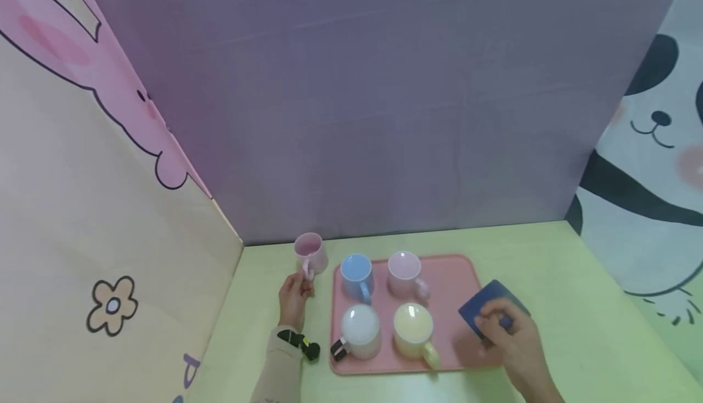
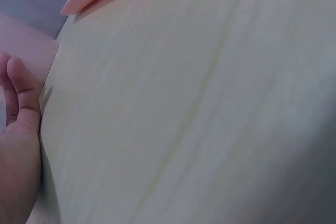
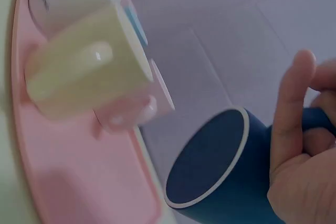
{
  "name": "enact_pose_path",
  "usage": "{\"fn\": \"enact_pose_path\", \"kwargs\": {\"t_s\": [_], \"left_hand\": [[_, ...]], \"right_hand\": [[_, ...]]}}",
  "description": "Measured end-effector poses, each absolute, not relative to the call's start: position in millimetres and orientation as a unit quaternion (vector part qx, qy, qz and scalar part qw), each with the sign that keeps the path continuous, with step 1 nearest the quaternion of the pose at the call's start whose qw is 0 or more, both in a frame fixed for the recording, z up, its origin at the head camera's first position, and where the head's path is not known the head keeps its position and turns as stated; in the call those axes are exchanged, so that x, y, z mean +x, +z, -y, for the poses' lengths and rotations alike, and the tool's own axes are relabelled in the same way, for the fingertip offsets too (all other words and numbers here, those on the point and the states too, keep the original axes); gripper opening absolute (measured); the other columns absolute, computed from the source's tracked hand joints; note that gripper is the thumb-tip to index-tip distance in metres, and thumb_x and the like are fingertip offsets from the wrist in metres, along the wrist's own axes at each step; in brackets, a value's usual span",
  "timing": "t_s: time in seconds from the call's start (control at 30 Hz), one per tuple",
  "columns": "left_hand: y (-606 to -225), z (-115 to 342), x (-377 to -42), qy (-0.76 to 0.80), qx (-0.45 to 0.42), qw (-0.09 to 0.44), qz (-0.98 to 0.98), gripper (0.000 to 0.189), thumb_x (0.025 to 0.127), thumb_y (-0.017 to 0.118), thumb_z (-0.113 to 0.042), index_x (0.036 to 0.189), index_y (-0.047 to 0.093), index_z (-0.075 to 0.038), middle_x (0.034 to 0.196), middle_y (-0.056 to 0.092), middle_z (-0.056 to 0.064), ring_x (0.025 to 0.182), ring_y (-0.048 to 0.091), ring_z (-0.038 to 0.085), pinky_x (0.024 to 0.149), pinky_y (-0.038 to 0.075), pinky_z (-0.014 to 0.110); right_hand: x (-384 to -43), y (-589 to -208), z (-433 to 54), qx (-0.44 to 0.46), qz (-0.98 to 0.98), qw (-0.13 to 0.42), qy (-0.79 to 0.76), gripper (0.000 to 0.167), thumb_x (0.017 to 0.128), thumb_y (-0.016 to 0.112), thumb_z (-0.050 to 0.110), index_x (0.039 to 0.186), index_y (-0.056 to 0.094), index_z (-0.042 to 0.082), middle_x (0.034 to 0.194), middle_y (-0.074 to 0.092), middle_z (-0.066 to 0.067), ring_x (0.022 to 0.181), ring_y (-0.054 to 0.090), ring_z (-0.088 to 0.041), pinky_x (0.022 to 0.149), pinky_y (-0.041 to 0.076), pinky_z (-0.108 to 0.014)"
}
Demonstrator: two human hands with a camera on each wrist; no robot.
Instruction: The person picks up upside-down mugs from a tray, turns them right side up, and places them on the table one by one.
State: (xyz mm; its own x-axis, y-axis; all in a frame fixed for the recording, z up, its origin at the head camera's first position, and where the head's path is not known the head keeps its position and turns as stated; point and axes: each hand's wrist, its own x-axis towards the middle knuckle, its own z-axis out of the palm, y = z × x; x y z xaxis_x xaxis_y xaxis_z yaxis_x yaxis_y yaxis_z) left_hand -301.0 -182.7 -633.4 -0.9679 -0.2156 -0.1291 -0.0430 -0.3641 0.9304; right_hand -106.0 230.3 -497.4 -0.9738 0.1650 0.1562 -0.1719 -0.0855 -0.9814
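My left hand point(image 1: 295, 298) pinches the handle of a pink mug point(image 1: 309, 251), which stands on the table left of the tray. In the left wrist view, two fingers point(image 2: 22, 85) show against that mug's side. A dark blue mug point(image 1: 487, 298) is held up by its handle in my right hand point(image 1: 508, 336), tilted over the tray's right edge. The right wrist view shows this blue mug's point(image 3: 252, 182) round end with a pale ring. On the pink tray point(image 1: 450, 275) stand a light blue mug point(image 1: 357, 272), a pale pink mug point(image 1: 403, 275), a white mug point(image 1: 361, 333) and a yellow mug point(image 1: 413, 330).
The tray lies on a pale green table point(image 1: 566, 305). A grey-purple panel point(image 1: 351, 116) rises behind it. A side wall with a flower drawing point(image 1: 112, 305) stands at left, and one with a panda point(image 1: 648, 195) at right. The white mug's handle has a black part.
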Motion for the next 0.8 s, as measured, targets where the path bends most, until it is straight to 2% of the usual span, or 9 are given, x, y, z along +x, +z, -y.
{"fn": "enact_pose_path", "kwargs": {"t_s": [0.1, 0.2, 0.37, 0.5, 0.6, 0.8], "left_hand": [[-634.3, 181.4, -300.0, -0.821, 0.115, 0.050, 0.557, 0.029, 0.104, 0.061, -0.030, 0.110, 0.061, -0.002, 0.092, 0.063, 0.003, 0.077, 0.061, 0.010, 0.071, 0.056, 0.021], [-634.8, 180.7, -298.2, -0.822, 0.113, 0.048, 0.556, 0.028, 0.103, 0.062, -0.028, 0.111, 0.062, -0.002, 0.093, 0.064, 0.003, 0.078, 0.061, 0.010, 0.072, 0.056, 0.022], [-637.4, 180.2, -295.3, -0.814, 0.109, 0.048, 0.569, 0.030, 0.099, 0.069, -0.027, 0.113, 0.064, 0.000, 0.096, 0.065, 0.004, 0.078, 0.061, 0.011, 0.072, 0.057, 0.023], [-639.7, 179.1, -294.0, -0.812, 0.109, 0.045, 0.572, 0.033, 0.096, 0.073, -0.028, 0.112, 0.065, 0.000, 0.097, 0.065, 0.004, 0.078, 0.062, 0.010, 0.072, 0.057, 0.023], [-640.3, 178.4, -293.0, -0.808, 0.105, 0.042, 0.579, 0.037, 0.095, 0.073, -0.030, 0.114, 0.065, 0.001, 0.098, 0.065, 0.005, 0.077, 0.062, 0.010, 0.072, 0.057, 0.022], [-637.6, 176.6, -290.0, -0.798, 0.100, 0.034, 0.593, 0.046, 0.096, 0.071, -0.032, 0.121, 0.061, 0.006, 0.099, 0.065, 0.005, 0.079, 0.062, 0.011, 0.073, 0.057, 0.022]], "right_hand": [[-104.0, -493.6, -229.8, 0.022, 0.727, 0.118, 0.676, 0.023, 0.085, 0.064, -0.019, 0.089, 0.060, 0.003, 0.065, 0.054, 0.009, 0.046, 0.056, -0.008, 0.043, 0.053, -0.031], [-101.2, -490.0, -231.3, 0.044, 0.772, 0.103, 0.626, 0.025, 0.081, 0.062, -0.021, 0.084, 0.060, 0.004, 0.064, 0.051, 0.012, 0.046, 0.050, -0.002, 0.039, 0.050, -0.029], [-95.5, -486.6, -234.2, 0.089, 0.815, 0.074, 0.567, 0.026, 0.082, 0.066, -0.016, 0.082, 0.061, 0.010, 0.060, 0.046, 0.008, 0.045, 0.047, -0.001, 0.037, 0.044, -0.025], [-91.8, -488.4, -233.7, 0.127, 0.853, 0.112, 0.494, 0.036, 0.078, 0.072, -0.013, 0.080, 0.062, 0.022, 0.058, 0.044, 0.007, 0.050, 0.040, 0.005, 0.042, 0.039, -0.020], [-89.1, -490.1, -232.4, 0.145, 0.879, 0.156, 0.426, 0.043, 0.072, 0.075, -0.012, 0.078, 0.063, 0.029, 0.057, 0.042, 0.016, 0.053, 0.036, 0.009, 0.045, 0.036, -0.017], [-83.6, -492.2, -233.4, 0.176, 0.903, 0.199, 0.336, 0.045, 0.064, 0.078, -0.007, 0.075, 0.063, 0.034, 0.060, 0.037, 0.028, 0.054, 0.033, 0.012, 0.048, 0.031, -0.013]]}}
